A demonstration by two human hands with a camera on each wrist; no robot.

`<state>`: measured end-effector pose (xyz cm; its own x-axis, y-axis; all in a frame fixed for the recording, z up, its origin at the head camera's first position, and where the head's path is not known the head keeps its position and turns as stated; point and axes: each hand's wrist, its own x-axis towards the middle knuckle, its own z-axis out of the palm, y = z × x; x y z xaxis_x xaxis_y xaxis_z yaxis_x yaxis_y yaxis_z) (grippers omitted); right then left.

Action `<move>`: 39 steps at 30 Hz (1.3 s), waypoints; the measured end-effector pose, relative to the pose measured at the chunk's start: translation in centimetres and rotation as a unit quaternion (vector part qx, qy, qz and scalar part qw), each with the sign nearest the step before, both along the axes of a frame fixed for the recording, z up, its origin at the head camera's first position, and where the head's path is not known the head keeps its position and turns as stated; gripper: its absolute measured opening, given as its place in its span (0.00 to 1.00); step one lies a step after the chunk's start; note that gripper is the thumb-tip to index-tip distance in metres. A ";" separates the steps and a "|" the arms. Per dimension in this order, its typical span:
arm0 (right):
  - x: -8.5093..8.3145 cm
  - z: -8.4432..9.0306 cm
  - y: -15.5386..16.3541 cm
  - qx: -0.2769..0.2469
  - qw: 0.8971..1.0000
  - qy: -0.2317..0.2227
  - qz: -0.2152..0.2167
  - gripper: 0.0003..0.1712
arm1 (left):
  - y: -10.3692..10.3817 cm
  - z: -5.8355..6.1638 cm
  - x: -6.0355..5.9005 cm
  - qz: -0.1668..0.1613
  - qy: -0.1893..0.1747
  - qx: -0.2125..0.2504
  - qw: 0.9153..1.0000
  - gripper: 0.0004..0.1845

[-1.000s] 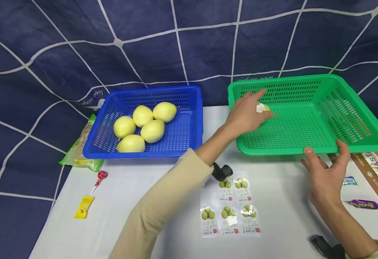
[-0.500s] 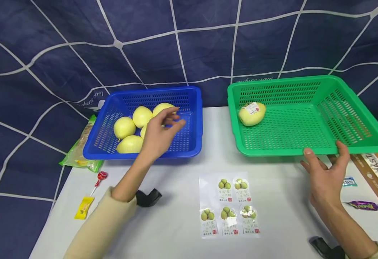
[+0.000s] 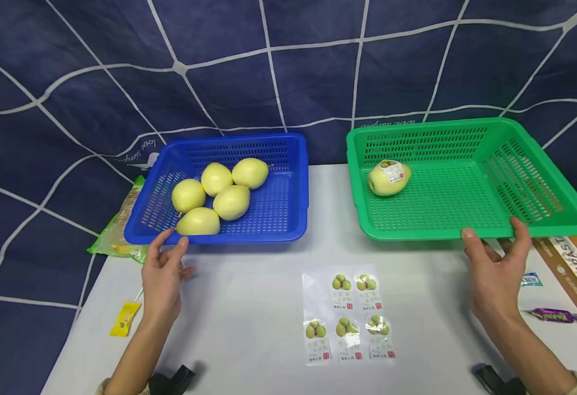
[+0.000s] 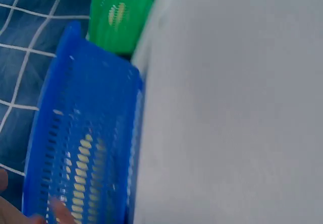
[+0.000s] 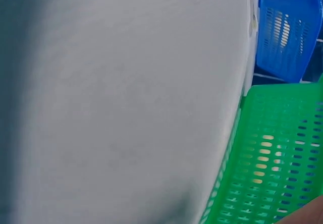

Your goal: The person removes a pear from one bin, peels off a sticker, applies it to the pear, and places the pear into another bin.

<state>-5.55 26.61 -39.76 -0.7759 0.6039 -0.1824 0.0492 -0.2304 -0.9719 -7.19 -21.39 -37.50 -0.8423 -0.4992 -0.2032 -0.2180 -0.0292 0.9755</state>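
Head view: the left hand (image 3: 162,274) is open, fingertips touching the blue basket (image 3: 288,230) rim. Four pears (image 3: 216,192) lie inside, just past it. The right hand (image 3: 496,271) is open, fingertips on the green basket (image 3: 466,233) edge. One pear with a sticker (image 3: 388,177) lies inside, far from it.

Left wrist view: fingertips (image 4: 58,211) touch the blue basket (image 4: 55,98).

Right wrist view: the green basket (image 5: 262,183) is beside the hand.

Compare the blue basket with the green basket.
The blue basket holds five bare yellow pears; the green basket holds one pear, and it bears a sticker. The green basket looks wider than the blue one. The left hand touches the blue basket's front rim; the right hand is at the green one's. Both are slotted plastic, rectangular, side by side on the table.
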 end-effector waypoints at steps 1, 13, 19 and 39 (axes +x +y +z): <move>0.1 0.2 0.0 -0.009 1.000 -0.002 0.002 0.45 | 0.0 -0.1 -0.1 0.007 0.000 0.014 1.000 0.31; 3.5 2.4 -5.6 -0.152 0.978 0.110 0.090 0.30 | 1.0 -1.2 -1.0 0.052 0.061 0.059 0.995 0.28; 2.6 4.6 -11.2 0.033 0.964 0.138 0.227 0.23 | 0.7 -2.1 -0.9 0.061 0.086 0.044 0.993 0.26; -14.0 9.4 -27.4 0.337 0.710 0.009 0.618 0.31 | 1.2 -2.4 -0.8 0.075 0.107 0.036 0.991 0.27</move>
